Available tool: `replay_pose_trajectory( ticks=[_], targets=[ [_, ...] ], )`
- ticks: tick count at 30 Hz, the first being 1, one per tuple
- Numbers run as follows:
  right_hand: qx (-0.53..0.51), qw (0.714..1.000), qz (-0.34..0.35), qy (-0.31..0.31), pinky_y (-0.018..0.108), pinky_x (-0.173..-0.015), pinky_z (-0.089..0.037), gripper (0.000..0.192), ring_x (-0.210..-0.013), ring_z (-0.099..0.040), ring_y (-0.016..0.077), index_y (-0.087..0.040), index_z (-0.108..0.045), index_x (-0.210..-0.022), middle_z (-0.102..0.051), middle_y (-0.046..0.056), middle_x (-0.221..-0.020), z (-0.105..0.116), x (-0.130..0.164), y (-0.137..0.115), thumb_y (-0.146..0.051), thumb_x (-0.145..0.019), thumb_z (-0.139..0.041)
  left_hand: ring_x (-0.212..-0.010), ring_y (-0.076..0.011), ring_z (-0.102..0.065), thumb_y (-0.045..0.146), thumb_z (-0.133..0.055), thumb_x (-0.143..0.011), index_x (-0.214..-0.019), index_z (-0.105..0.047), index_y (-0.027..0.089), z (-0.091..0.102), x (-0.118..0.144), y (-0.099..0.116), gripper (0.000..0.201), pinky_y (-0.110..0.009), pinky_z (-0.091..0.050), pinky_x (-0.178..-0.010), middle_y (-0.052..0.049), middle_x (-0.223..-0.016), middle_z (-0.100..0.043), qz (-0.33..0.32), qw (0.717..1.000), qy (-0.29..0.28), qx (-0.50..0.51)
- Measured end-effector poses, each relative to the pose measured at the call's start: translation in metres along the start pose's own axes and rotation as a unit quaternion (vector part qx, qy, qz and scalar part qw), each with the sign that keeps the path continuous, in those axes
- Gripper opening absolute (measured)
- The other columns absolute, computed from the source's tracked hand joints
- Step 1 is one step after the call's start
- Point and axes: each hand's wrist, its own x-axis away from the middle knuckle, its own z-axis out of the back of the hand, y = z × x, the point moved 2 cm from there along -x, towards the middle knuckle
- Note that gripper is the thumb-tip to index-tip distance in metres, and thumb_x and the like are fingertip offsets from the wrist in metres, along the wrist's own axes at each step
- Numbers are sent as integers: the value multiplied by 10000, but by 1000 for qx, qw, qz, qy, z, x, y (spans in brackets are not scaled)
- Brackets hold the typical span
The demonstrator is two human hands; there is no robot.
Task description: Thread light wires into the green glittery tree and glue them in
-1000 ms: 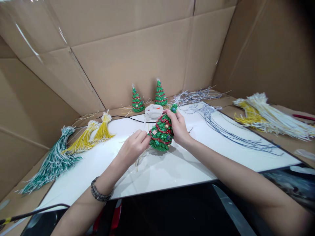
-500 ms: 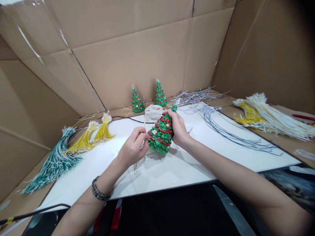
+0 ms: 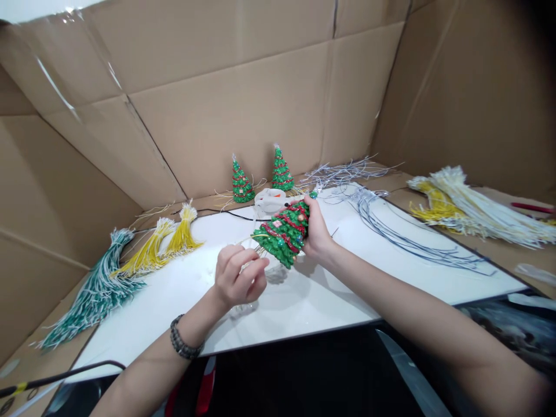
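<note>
My right hand [image 3: 315, 231] grips a small green Christmas tree [image 3: 282, 230] with red garlands, tilted so its base faces left and its top points right. My left hand [image 3: 238, 277] is just below and left of the base, fingers pinched on thin pale wires [image 3: 256, 252] that hang from the tree's underside. Both hands hover over the white board [image 3: 174, 295]. Behind them a white glue gun [image 3: 269, 201] lies on the board.
Two more small green trees [image 3: 241, 182] [image 3: 282, 171] stand at the back by the cardboard wall. Green-white [image 3: 93, 295] and yellow wire bundles [image 3: 167, 243] lie left, grey-blue wires [image 3: 391, 223] right, and yellow and white bundles [image 3: 469, 208] far right. A black cable [image 3: 61, 376] crosses the lower left.
My right hand has tipped the tree from near upright to lying on its side, base to the left. My left hand has dropped lower and drawn the wires down from the base.
</note>
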Motion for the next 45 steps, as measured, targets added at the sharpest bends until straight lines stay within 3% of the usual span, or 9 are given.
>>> replay_pose_trajectory(
  ticks=[4,7,11,14,20,25,30,38,45],
  targets=[
    [-16,998,-54,39,327,-639,-600,398,-581,-674,195,-204,-624,-716,-705,24,-609,-1,3,-2,-481,-931,-433,-739,-161,-598,-1,-545,-799,-968,-620,165,-6,2,7,249,-281,-524,-651,-63,-819,-645,93,990,-31,99],
    [-13,998,-45,48,340,-644,-606,419,-538,-659,192,-210,-631,-689,-694,13,-582,-1,3,-2,-487,-935,-435,-666,-125,-605,40,-538,-862,-912,-651,168,-14,5,8,178,-232,-496,-597,-43,-770,-666,267,944,-59,185],
    [-3,999,-29,34,358,-667,-611,432,-583,-685,209,-215,-652,-714,-730,30,-651,2,0,3,-551,-908,-463,-502,-94,-559,279,-621,-880,-840,-670,170,-26,15,5,126,-219,-466,-486,-4,-674,-645,561,753,-34,343],
    [-12,1000,-23,6,348,-666,-610,437,-620,-704,217,-225,-655,-728,-732,28,-654,3,-2,6,-592,-889,-480,-413,-70,-507,389,-725,-790,-815,-667,155,-33,16,7,242,-208,-423,-404,12,-652,-632,651,620,-2,438],
    [-22,1000,-7,-2,342,-692,-614,403,-597,-698,202,-227,-650,-715,-741,12,-678,2,0,9,-567,-880,-512,-340,-8,-355,422,-862,-618,-715,-585,157,-37,9,16,396,-140,-273,-302,61,-584,-578,727,444,17,523],
    [-25,1000,-5,-13,395,-732,-621,352,-681,-727,238,-241,-640,-749,-718,-4,-630,0,2,13,-562,-859,-545,-311,22,-291,389,-919,-539,-731,-516,175,-38,11,20,495,-108,-252,-300,110,-572,-540,748,369,33,551],
    [-21,999,0,-30,410,-725,-619,342,-683,-731,244,-252,-624,-777,-718,-12,-651,-1,4,14,-590,-818,-600,-279,23,-276,402,-930,-524,-736,-496,178,-41,16,18,532,-109,-235,-285,124,-544,-518,747,363,27,556],
    [-24,999,23,-41,387,-721,-605,316,-672,-720,223,-252,-600,-786,-729,-11,-689,-1,3,4,-562,-839,-571,-255,1,-242,476,-860,-622,-726,-514,183,-42,21,16,465,-152,-291,-288,122,-458,-459,734,430,-37,524],
    [-56,997,37,-23,412,-732,-601,344,-690,-714,230,-255,-616,-784,-725,-17,-686,3,-6,-13,-588,-821,-535,-288,-74,-387,525,-729,-740,-816,-673,164,-30,25,-17,373,-199,-259,-335,81,-422,-445,662,634,-173,359]
  ],
)
